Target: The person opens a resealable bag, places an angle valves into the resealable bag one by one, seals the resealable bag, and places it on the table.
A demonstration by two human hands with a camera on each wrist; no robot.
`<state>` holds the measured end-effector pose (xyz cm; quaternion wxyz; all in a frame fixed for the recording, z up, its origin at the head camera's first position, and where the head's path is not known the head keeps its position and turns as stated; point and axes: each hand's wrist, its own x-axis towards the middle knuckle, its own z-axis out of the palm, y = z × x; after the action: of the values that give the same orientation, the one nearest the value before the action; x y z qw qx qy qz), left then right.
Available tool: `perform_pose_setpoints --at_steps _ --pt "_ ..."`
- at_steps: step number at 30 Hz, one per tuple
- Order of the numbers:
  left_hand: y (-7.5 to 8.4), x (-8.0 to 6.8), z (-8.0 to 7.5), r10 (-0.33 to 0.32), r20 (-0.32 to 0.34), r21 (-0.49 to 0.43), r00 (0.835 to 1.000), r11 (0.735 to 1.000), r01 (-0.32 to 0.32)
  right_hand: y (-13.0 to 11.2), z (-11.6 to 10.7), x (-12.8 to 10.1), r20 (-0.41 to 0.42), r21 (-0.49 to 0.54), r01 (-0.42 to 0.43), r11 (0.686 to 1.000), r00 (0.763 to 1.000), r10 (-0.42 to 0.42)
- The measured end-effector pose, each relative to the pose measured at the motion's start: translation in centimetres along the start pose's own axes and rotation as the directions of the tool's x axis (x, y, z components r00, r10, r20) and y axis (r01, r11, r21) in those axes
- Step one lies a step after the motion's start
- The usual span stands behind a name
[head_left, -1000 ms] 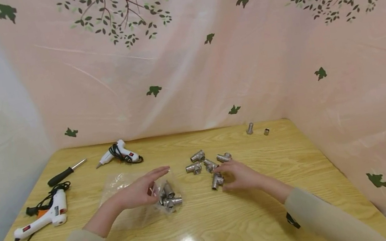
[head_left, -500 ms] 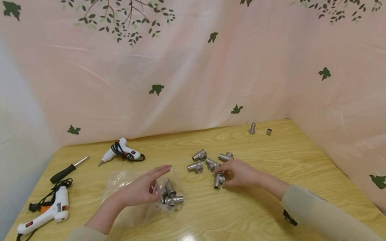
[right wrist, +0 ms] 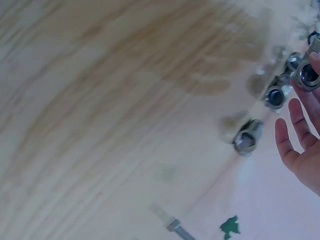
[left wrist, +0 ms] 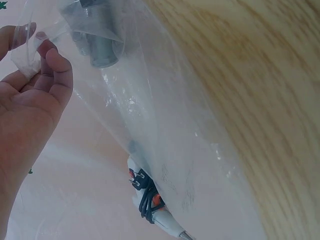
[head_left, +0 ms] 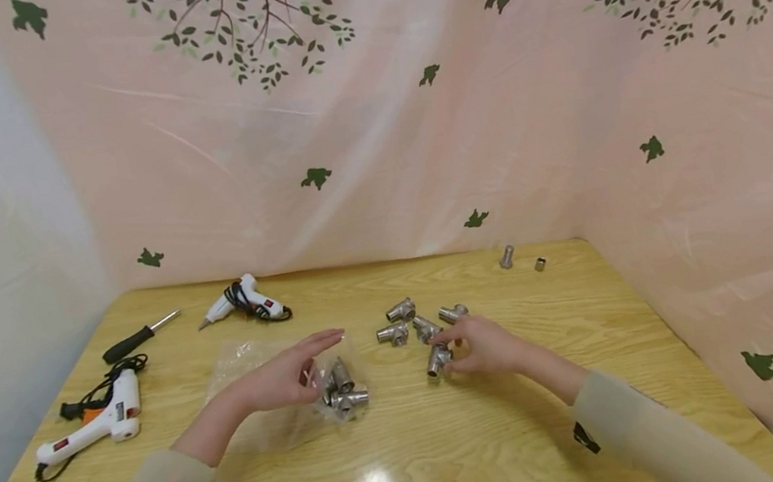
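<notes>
Wooden table (head_left: 419,446): right hand (head_left: 485,346) pinches upright pipe fitting (head_left: 438,359).

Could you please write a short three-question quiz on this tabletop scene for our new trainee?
1. True or false: the left hand pinches the clear plastic bag.
2. What does the right hand hold? A) a screwdriver B) a metal fitting C) a glue gun
3. Fill in: fittings already lie inside the ____.

Key: 1 true; 2 B; 3 bag.
</notes>
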<state>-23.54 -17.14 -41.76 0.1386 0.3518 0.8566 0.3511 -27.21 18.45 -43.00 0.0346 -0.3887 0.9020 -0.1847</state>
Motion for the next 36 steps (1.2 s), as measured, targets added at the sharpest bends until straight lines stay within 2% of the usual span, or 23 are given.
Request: perform_pose_setpoints --at_steps 7,14,19,22,28,33,36 --pt "0.2 0.0 0.0 -0.01 0.003 0.009 1.0 1.0 0.01 -2.3 -0.6 0.5 -0.062 -0.008 0.026 1.0 0.998 -0.026" --pt "0.0 0.0 0.0 0.019 0.003 -0.017 1.0 1.0 -0.019 -5.2 -0.4 1.4 -0.144 -0.035 0.024 0.999 0.989 -0.029" --pt "0.1 -0.1 -0.2 -0.007 0.024 -0.038 1.0 0.999 0.008 -6.6 0.4 2.5 -0.148 0.014 -0.012 1.0 0.989 0.014" --pt "0.3 -0.2 -0.3 -0.03 0.037 -0.052 0.999 0.998 0.032 -7.5 1.0 3.3 -0.168 0.016 -0.007 1.0 0.986 0.01" --pt "0.2 -0.2 -0.3 -0.003 0.04 -0.066 0.999 0.998 0.006 -9.3 2.5 4.4 -0.165 0.021 -0.012 1.0 0.986 0.015" --pt "0.2 -0.1 -0.3 0.014 0.041 -0.064 0.999 0.998 -0.012 -10.3 3.6 5.4 -0.171 0.022 0.026 0.999 0.985 -0.022" --pt "0.2 -0.2 -0.4 0.002 0.045 -0.069 0.999 0.998 0.001 -10.8 4.1 6.0 -0.185 0.038 0.045 0.998 0.982 -0.037"
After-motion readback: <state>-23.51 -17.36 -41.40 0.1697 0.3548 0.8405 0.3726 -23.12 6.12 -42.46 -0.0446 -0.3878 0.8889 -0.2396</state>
